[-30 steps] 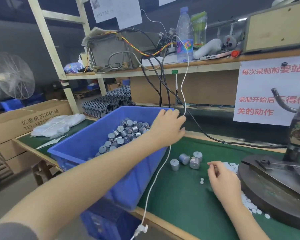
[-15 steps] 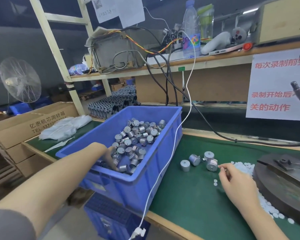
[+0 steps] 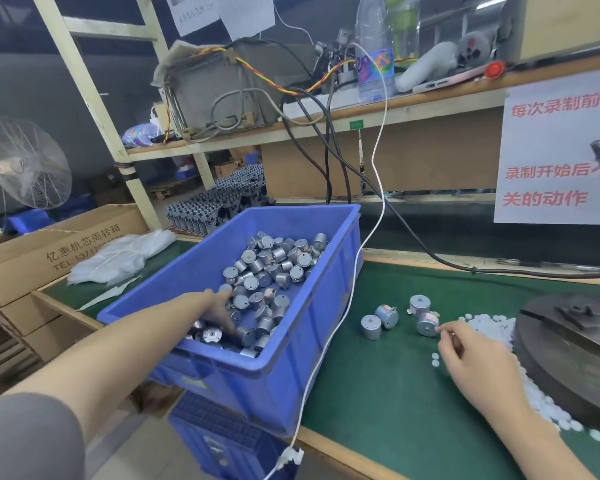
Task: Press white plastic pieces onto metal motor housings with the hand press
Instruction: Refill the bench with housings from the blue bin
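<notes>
Right grip (image 3: 471,355) pinches white piece (image 3: 438,329) at shaft end of motor housing (image 3: 426,323). Housing lies on side on table (image 3: 378,393), axis toward grip. Left grip (image 3: 215,310) farther off, in blue bin (image 3: 291,375); fingers hidden, closure unclear.

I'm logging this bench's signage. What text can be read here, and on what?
"每次录制前": white sign, top line, cut off.
"录制开始后": same sign, cut off.
"关的动作": same sign, bottom line.
"亿惠机芯周转箱": cardboard box.
"TEL: 137": same box, remaining digits blurred.
Unreadable: papers, bottle label, green shelf tag.
</notes>
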`<state>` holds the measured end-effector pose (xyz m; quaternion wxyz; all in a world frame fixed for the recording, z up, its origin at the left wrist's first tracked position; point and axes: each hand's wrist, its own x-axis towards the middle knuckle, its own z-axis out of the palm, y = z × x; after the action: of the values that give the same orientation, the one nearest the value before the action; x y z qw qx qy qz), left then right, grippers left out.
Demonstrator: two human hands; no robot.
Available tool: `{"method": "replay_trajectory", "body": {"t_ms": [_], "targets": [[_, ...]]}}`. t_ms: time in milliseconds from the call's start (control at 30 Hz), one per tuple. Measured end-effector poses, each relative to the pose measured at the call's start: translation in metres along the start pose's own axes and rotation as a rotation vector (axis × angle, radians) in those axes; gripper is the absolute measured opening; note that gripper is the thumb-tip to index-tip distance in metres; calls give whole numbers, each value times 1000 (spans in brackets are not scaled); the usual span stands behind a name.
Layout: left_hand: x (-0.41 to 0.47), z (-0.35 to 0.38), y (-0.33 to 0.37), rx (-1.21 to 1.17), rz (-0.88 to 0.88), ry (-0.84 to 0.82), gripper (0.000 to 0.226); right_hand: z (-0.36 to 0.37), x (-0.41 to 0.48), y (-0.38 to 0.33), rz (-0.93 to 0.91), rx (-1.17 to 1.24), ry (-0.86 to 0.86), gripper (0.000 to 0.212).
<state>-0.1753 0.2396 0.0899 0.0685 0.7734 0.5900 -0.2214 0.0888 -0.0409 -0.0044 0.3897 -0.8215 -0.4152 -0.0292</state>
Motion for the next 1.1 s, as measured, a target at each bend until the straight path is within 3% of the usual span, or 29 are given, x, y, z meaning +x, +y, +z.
{"method": "replay_trajectory", "body": {"t_ms": [133,633,967,1100], "targets": [[1,4,13,86,61,-59,93,3,0,2,-6,-10,-18,7],[14,9,7,-58,148,-105,83,6,1,5,30,23,-77,16],[20,9,2,-207,193,-100,83,6,1,5,19,35,-78,8],[22,10,0,-196,200,-44,64,5,2,5,24,50,-89,8]]}}
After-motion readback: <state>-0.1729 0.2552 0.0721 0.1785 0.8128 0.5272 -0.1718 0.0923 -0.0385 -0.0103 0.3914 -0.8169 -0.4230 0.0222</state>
